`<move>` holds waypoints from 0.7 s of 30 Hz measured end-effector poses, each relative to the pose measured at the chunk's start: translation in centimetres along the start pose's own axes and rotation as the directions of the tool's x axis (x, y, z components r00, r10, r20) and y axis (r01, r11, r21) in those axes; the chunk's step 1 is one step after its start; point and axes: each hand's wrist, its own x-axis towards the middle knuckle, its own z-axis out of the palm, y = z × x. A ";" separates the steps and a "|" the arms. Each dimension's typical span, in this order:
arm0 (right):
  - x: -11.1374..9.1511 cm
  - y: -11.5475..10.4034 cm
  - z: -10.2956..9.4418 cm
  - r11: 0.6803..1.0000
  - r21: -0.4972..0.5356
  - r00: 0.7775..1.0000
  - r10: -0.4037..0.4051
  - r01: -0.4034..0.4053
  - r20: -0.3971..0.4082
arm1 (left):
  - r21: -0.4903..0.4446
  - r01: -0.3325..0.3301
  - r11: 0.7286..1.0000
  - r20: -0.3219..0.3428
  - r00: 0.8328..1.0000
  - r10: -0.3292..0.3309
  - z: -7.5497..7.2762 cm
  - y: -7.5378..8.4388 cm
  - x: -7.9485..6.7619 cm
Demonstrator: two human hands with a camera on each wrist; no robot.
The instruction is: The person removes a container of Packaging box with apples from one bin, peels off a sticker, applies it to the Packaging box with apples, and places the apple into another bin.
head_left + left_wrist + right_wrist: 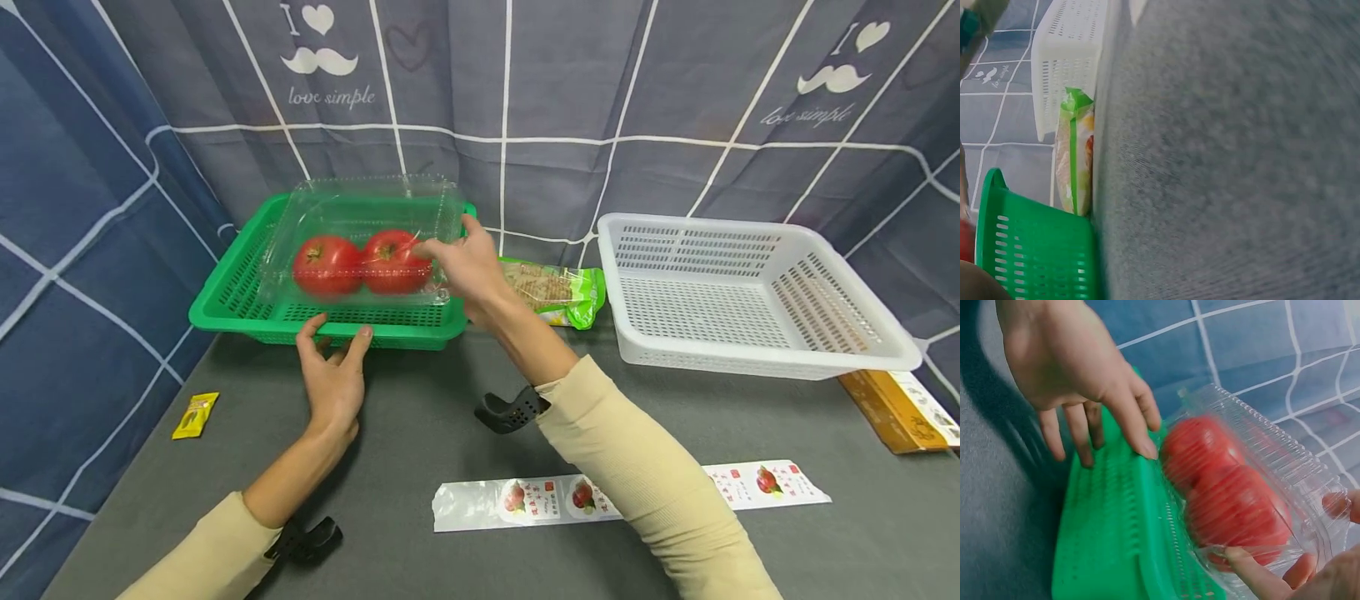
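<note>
- A clear box [360, 218] holding 2 tomatoes [327, 267] sits over the green basket [240, 325]; whether its base touches the basket's floor is hard to tell.
- The sound handling here, by the look of it: box level, weight taken low, so the tomatoes do not roll toward 1 end, and its edges clear of the basket's rim.
- The right hand [476, 267] pinches the box's right end, thumb on the near side, fingers at the far edge, the grip spread only as wide as that end needs. A light squeeze would suit; thin plastic could buckle.
- The left hand [333, 383], its grip loosely spread, has thumb and forefinger at the basket's near rim, the other fingers beside the outer wall. Gentle steadying pressure there should stop the basket sliding on the desk [405, 433].
- To the right, a snack bag [551, 287] lies between the green basket and a white basket [735, 358].
</note>
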 end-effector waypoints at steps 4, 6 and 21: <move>-1.1 -0.9 -2.1 0.999 0.034 1.000 0.020 -0.019 -0.013 | 0.002 -0.014 1.000 0.001 1.000 0.014 0.0 -0.2 0.1; -1.6 -1.2 -3.2 0.998 0.063 1.000 0.015 -0.014 -0.011 | 0.002 -0.018 1.000 0.005 1.000 0.018 0.0 -0.3 0.2; -8.8 -1.7 -11.9 0.986 0.159 0.999 0.036 -0.042 0.040 | 0.013 -0.005 1.000 0.006 1.000 0.005 -0.3 -0.3 0.2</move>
